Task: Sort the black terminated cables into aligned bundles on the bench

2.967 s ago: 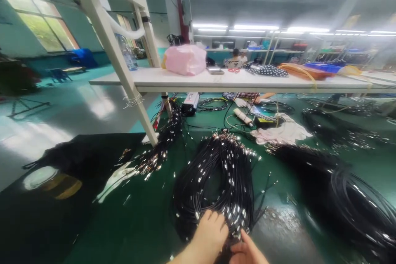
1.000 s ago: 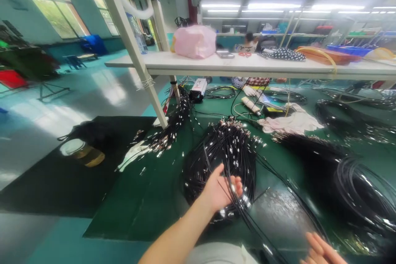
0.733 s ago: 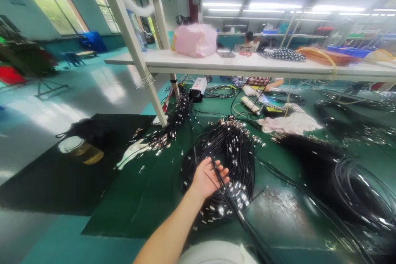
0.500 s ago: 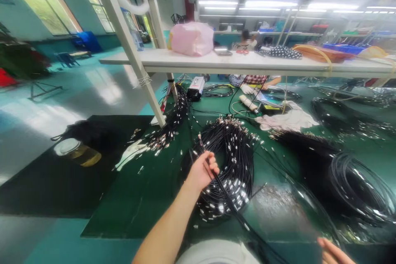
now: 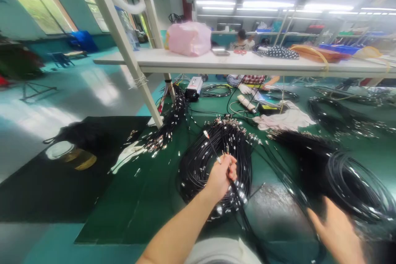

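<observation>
A big coil of thin black cables (image 5: 198, 165) with small metal ends lies on the green mat (image 5: 148, 189) in front of me. My left hand (image 5: 222, 176) is closed on a few black cable strands above the coil; one metal-tipped end (image 5: 206, 134) sticks up past my fingers. The strands run down and right toward my right hand (image 5: 337, 231), which is low at the right with fingers spread, blurred, beside a second black coil (image 5: 359, 189).
A white shelf (image 5: 241, 66) on slanted posts (image 5: 123, 49) crosses above the mat, carrying a pink bag (image 5: 189, 38) and trays. A white cloth (image 5: 284, 120), small tools and more cable bundles (image 5: 167, 128) lie behind. A person sits beyond the shelf. A jar (image 5: 66, 155) stands left.
My left hand went from open under the strands to closed on them and lifted slightly. My right hand came up into view at the lower right.
</observation>
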Motion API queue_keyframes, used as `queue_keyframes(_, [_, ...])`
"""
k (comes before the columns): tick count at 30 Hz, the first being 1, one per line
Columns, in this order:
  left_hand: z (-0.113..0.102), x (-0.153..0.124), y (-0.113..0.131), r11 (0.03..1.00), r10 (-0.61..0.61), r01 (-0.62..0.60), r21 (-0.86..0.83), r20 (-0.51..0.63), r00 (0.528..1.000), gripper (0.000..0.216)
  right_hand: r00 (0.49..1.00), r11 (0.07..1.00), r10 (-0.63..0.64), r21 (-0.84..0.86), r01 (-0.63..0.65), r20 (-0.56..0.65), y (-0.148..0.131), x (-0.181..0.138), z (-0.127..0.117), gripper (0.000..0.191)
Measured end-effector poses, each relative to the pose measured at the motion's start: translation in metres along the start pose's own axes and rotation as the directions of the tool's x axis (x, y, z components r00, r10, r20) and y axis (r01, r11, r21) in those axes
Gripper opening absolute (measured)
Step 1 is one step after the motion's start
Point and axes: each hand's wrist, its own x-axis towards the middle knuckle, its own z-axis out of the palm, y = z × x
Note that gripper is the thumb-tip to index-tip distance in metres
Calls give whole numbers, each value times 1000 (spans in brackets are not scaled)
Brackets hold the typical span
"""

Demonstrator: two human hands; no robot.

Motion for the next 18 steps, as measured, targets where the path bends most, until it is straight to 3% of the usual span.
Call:
queue_keyframes(1, [4,-2,-2,1000,-10,10,-7,18,1000,22,998,993,17,118,-23,55,-27,-2,3,52])
queue_keyframes(2, [9,-4,-4,1000,-22,23,-13,41,999,22,975,959,-4,275,-60,224,-57,-7,9,51])
queue_keyframes(4, [18,-7,-5,999,-46,47,-12,87,995,22,817,836,-165,518,-181,552,-115,-19,24,45])
queue_keyframes(6, [23,-10,-3,999,-34,33,16,95,995,22,711,722,-322,648,-244,625,-160,-31,41,34])
queue_keyframes(9, [18,-12,0,985,71,-80,150,63,995,23,664,644,-390,704,-299,638,-189,-42,62,21])
queue_keyframes(12, [0,-11,2,919,147,-150,364,37,988,31,726,598,-315,722,-349,612,-186,-38,67,27])
queue_keyframes(15, [-15,-9,-2,826,11,-66,559,101,995,29,882,627,-234,757,-185,409,-180,-25,58,25])
queue_keyframes(18, [-14,-8,-16,724,-123,-50,688,200,972,22,918,644,-267,763,-55,292,-180,-13,43,23])
